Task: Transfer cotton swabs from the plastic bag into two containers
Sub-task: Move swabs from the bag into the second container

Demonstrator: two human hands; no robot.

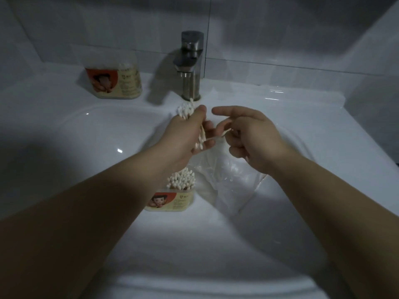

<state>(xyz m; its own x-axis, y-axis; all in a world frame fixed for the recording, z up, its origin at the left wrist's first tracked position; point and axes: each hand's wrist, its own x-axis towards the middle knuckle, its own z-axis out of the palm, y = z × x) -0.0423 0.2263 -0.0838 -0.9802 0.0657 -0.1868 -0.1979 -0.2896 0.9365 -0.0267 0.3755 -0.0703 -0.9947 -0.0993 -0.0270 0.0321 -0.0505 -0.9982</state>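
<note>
My left hand (185,134) grips a bundle of cotton swabs (186,109) above the basin, their white tips sticking out past my thumb. My right hand (248,137) pinches one or two loose swabs (222,133) beside it. A clear plastic bag (226,182) lies crumpled inside the sink under both hands. An open container (172,200) with a cartoon label stands in the basin, packed with upright swabs (181,180). A second container (114,79) of the same kind stands on the counter at the back left, with a clear lid on.
A steel faucet (191,65) rises behind my hands at the back of the white sink (86,147). Tiled walls close in the back and the right side. The light is dim.
</note>
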